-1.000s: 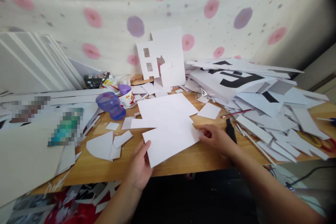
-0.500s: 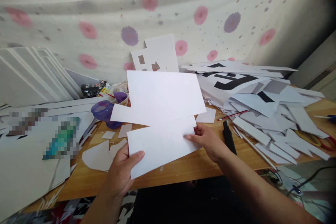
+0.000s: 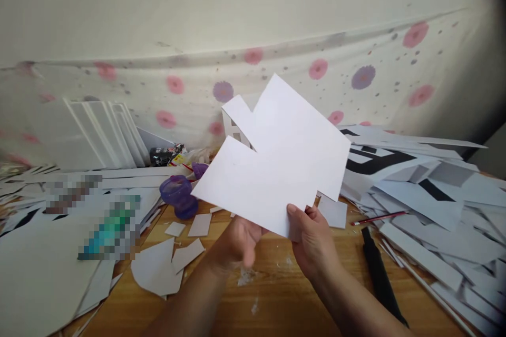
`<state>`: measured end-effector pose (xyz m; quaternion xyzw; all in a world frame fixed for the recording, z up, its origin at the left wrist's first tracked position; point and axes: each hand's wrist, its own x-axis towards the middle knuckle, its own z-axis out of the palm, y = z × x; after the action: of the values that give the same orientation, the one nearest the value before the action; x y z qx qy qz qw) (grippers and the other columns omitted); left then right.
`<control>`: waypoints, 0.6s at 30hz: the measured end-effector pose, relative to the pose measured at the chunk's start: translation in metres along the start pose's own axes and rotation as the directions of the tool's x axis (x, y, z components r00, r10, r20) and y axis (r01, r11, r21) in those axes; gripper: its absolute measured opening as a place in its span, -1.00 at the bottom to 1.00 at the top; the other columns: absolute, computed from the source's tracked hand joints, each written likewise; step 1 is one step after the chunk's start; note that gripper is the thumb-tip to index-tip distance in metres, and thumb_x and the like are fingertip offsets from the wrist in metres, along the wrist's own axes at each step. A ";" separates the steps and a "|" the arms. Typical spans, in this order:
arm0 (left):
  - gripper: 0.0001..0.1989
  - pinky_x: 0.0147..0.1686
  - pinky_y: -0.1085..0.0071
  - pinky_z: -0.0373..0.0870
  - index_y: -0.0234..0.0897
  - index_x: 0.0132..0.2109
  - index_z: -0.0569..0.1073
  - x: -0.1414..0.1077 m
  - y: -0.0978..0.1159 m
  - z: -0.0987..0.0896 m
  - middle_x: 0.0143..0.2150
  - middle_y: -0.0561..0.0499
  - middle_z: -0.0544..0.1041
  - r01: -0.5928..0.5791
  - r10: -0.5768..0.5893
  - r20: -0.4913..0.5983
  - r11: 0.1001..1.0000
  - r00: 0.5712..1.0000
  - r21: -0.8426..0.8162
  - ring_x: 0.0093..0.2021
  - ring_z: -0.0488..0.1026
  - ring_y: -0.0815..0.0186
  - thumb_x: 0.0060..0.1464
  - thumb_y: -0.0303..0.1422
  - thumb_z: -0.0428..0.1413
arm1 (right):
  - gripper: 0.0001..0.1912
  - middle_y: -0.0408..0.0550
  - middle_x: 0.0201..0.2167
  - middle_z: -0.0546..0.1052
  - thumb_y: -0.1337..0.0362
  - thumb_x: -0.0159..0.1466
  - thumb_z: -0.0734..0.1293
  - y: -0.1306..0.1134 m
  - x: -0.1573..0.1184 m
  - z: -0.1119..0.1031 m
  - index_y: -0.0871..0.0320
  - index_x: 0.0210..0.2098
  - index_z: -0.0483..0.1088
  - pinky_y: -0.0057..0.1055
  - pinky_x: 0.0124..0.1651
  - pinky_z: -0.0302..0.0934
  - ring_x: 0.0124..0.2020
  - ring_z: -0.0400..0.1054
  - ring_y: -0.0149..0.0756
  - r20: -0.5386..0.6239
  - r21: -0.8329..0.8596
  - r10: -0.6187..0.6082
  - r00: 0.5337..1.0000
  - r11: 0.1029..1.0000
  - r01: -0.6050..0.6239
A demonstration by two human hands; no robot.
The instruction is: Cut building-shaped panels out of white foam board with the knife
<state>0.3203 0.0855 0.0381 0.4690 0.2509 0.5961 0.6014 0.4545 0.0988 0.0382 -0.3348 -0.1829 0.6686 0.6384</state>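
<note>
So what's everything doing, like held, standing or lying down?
White board: held up, tilted, edges notched
Right hand: gripping the white board, thumb in front
Left hand: at the white board's lower edge, thumb off it, grip unclear
Purple container: standing
Black tool: lying on the table
Red pencil: lying down
White panels: standing on edge
Floral cloth: hanging

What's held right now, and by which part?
White notched board: right hand pinches it at its bottom corner, thumb on the near face. Left hand is at the lower edge; whether it grips is unclear.
</note>
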 end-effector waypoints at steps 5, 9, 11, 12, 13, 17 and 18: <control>-0.44 0.06 0.19 0.41 -0.23 0.13 0.45 0.008 -0.006 0.001 0.02 -0.15 0.59 -0.062 0.040 -0.265 0.995 0.963 -0.075 0.05 0.51 0.07 -0.02 -0.24 0.36 | -0.41 0.06 -0.09 0.60 0.24 -0.13 0.58 0.014 0.002 -0.005 0.11 -0.10 0.43 -0.14 0.01 0.41 -0.07 0.50 -0.03 0.075 -0.079 -0.038 0.996 0.996 0.044; -0.44 -0.09 0.28 0.48 -0.27 0.06 0.48 0.014 -0.017 -0.009 -0.11 -0.11 0.63 -0.015 -0.047 -0.303 0.980 0.952 -0.197 -0.09 0.57 0.13 -0.11 -0.31 0.41 | -0.41 0.05 -0.07 0.59 0.23 -0.09 0.55 0.016 0.002 -0.008 0.09 -0.04 0.45 -0.12 0.11 0.37 0.01 0.47 -0.01 0.126 -0.142 -0.082 0.989 0.985 0.100; -0.45 -0.12 0.29 0.48 -0.27 0.02 0.50 0.015 -0.022 -0.014 -0.16 -0.09 0.64 0.004 -0.075 -0.308 0.975 0.948 -0.224 -0.13 0.58 0.15 -0.15 -0.31 0.43 | -0.45 0.05 -0.06 0.59 0.21 -0.03 0.53 0.015 0.002 -0.011 0.08 -0.03 0.46 -0.12 0.15 0.33 0.04 0.46 -0.03 0.166 -0.191 -0.123 0.978 0.969 0.154; -0.46 -0.12 0.30 0.48 -0.26 0.00 0.50 0.016 -0.024 -0.016 -0.15 -0.08 0.64 0.008 -0.082 -0.310 0.973 0.947 -0.232 -0.14 0.58 0.16 -0.16 -0.31 0.43 | -0.49 0.05 -0.06 0.59 0.21 0.00 0.51 0.015 0.002 -0.013 0.07 -0.04 0.47 -0.12 0.16 0.32 0.05 0.45 -0.03 0.185 -0.227 -0.145 0.972 0.956 0.186; -0.47 -0.12 0.31 0.48 -0.26 -0.02 0.50 0.016 -0.026 -0.017 -0.14 -0.08 0.63 0.010 -0.087 -0.313 0.970 0.946 -0.241 -0.13 0.57 0.17 -0.17 -0.31 0.44 | -0.53 0.05 -0.06 0.59 0.19 0.04 0.50 0.015 0.002 -0.015 0.06 -0.04 0.48 -0.12 0.18 0.31 0.05 0.45 -0.04 0.200 -0.280 -0.165 0.966 0.935 0.218; -0.52 -0.11 0.36 0.47 -0.25 -0.09 0.50 0.018 -0.035 -0.022 -0.10 -0.04 0.60 0.008 -0.103 -0.340 0.962 0.935 -0.271 -0.09 0.55 0.20 -0.18 -0.26 0.45 | -0.68 0.09 -0.15 0.61 0.04 0.17 0.42 0.024 0.004 -0.033 0.08 -0.16 0.54 -0.04 0.12 0.35 0.00 0.49 0.04 0.198 -0.661 -0.230 0.953 0.687 0.304; -0.55 -0.11 0.36 0.47 -0.25 -0.10 0.50 0.019 -0.038 -0.023 -0.10 -0.04 0.59 0.014 -0.114 -0.351 0.961 0.929 -0.275 -0.10 0.54 0.22 -0.14 -0.25 0.43 | -0.68 0.10 -0.18 0.62 0.02 0.21 0.38 0.028 0.005 -0.038 0.09 -0.18 0.55 -0.02 0.09 0.37 -0.01 0.49 0.06 0.242 -0.742 -0.240 0.940 0.578 0.339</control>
<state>0.3215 0.1157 0.0002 0.2565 0.2901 0.6809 0.6217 0.4597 0.0935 -0.0086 -0.5027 -0.5403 0.4290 0.5209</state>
